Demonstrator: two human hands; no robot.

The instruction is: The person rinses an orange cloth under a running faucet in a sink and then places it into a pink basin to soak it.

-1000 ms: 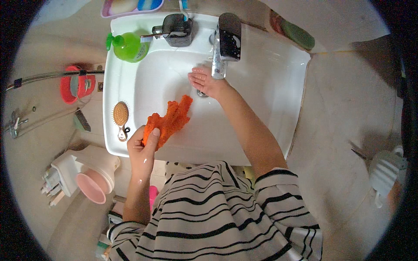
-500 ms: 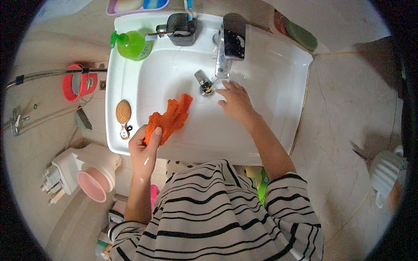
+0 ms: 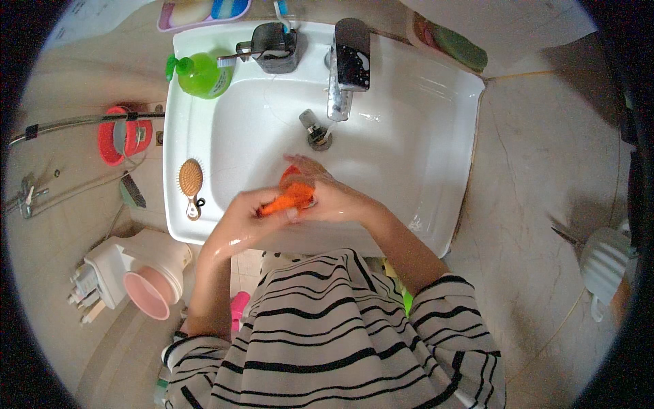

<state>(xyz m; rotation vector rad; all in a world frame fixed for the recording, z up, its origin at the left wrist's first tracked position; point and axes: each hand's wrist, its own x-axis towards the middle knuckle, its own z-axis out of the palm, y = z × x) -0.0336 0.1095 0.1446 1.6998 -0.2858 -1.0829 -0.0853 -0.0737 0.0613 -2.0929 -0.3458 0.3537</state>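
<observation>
Over the near middle of the white washbasin (image 3: 402, 198), both my hands are closed on a crumpled, textured orange cloth (image 3: 294, 198). My left hand (image 3: 246, 217) grips its lower left side, and its wrist glistens wet. From the right, my right hand (image 3: 330, 198) wraps round the other side, its fingers reaching up and left over the cloth. Part of the cloth is hidden between the palms. Just beyond my hands lies the drain (image 3: 319, 142), with a raised stopper. The faucet (image 3: 351, 65) stands behind it, wet with foam spots on its dark lever; a thin trickle of water shows near the drain.
On the basin's left ledge lies a wooden hairbrush (image 3: 191, 178). A green pump bottle (image 3: 204, 75) and a dark cup (image 3: 276, 49) with toothbrushes stand at the back left. Farther left are a red basin (image 3: 109, 136) on the wall and a pink tub (image 3: 146, 293).
My right hand has come back from under the faucet, down and left, onto the orange cloth. My left hand has moved right with the cloth, which is now bunched between both hands.
</observation>
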